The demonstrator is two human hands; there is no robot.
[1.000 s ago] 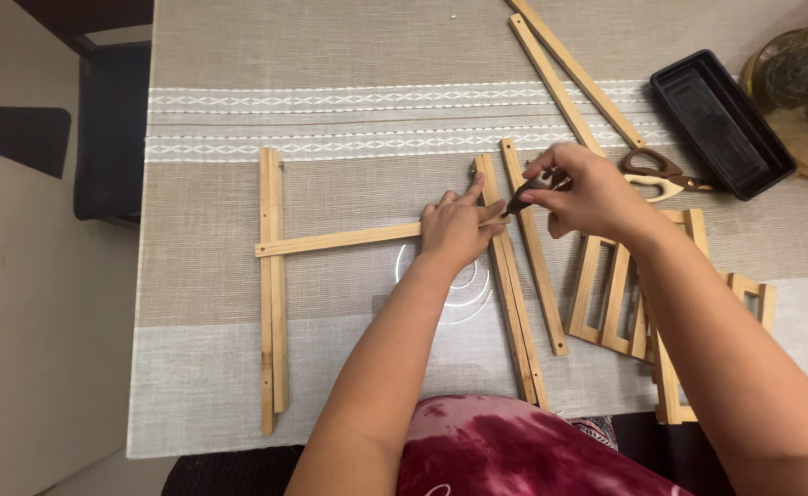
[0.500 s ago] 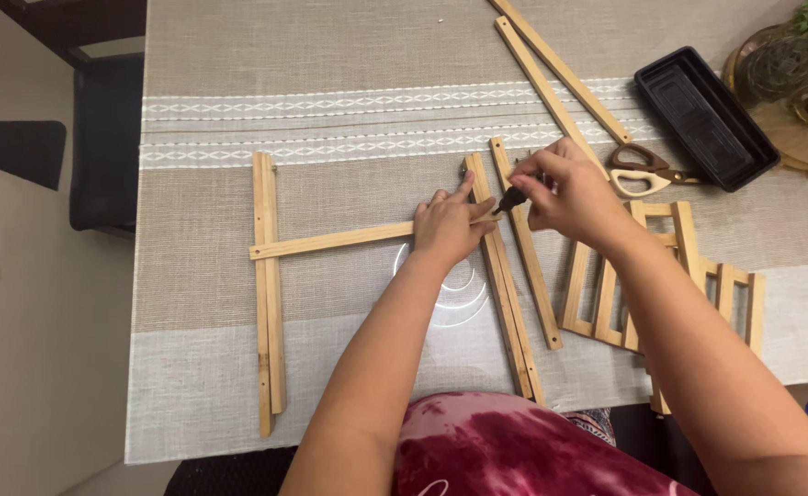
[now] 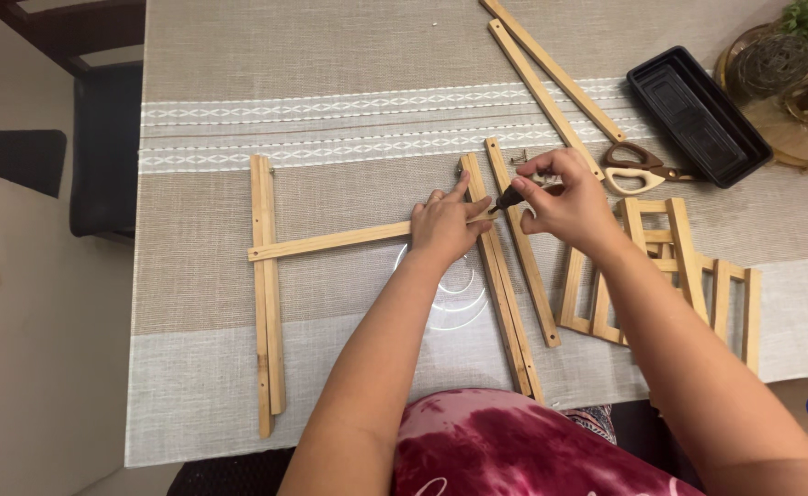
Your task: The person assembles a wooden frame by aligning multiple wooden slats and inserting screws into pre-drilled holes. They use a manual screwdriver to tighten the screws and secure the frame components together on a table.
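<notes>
My left hand [image 3: 447, 223] presses flat on the joint where a horizontal wooden crossbar [image 3: 330, 242] meets a long upright wooden strip [image 3: 507, 303]. My right hand [image 3: 565, 197] grips a small dark screwdriver [image 3: 507, 198], its tip pointing down-left at that joint. The crossbar's other end is joined to a second upright wooden strip [image 3: 265, 294] on the left. A loose wooden strip [image 3: 523, 248] lies just right of the joint, under my right hand.
A beige table runner [image 3: 330, 110] covers the table. Two long wooden strips [image 3: 551, 73] lie at the top, with scissors [image 3: 638, 167] and a black tray [image 3: 698, 115] to the right. Slatted wooden frames [image 3: 679, 276] sit right. A dark chair [image 3: 105, 147] stands left.
The view has drifted slightly. Both hands stay at the joint; my right hand has shifted a little with the screwdriver.
</notes>
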